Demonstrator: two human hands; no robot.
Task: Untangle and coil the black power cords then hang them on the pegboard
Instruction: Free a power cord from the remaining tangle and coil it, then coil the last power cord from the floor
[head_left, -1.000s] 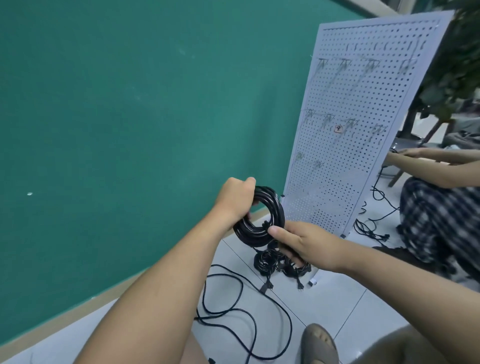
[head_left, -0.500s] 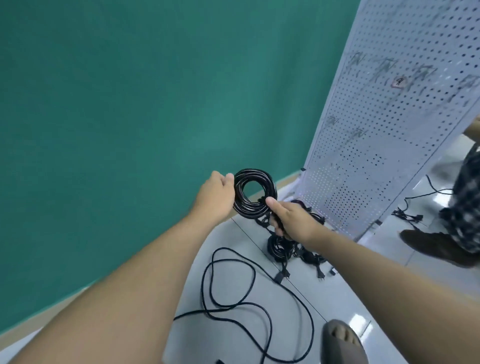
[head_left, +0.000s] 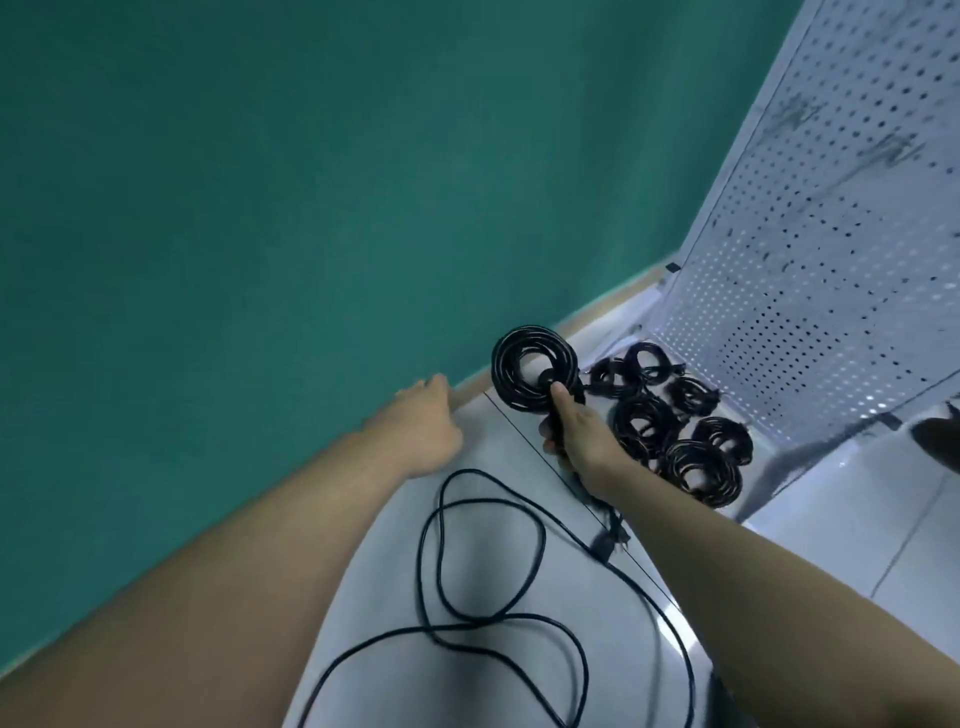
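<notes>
Observer: Since half a second ago the left hand (head_left: 426, 434) has let go of the coiled cord (head_left: 535, 369) and dropped off to the left. Its fingers are relaxed and hold nothing. The right hand (head_left: 576, 441) alone grips the coil at its near right edge, holding it above the floor just left of the finished coils (head_left: 701, 473).

Checker: What could go wrong for the person from here?

Observer: Biggest first. The pegboard (head_left: 831, 260) stands far right and its hooks are too blurred to place, so a hasty reach could probably miss one. The loose cord (head_left: 441, 561) sprawls in loops on the near floor beneath both forearms, its plug (head_left: 605, 545) close under the right one, and a limb catching it would likely drag it into a new tangle. The held coil is gripped at one spot only and no tie shows, so its turns may spring apart.

Checker: And the counts?

Observer: One pegboard. One loose cord. About six finished coils heaped at the pegboard's foot, though overlap and blur leave that unsure. One coil in hand. Two hands. One plug plainly seen.
</notes>
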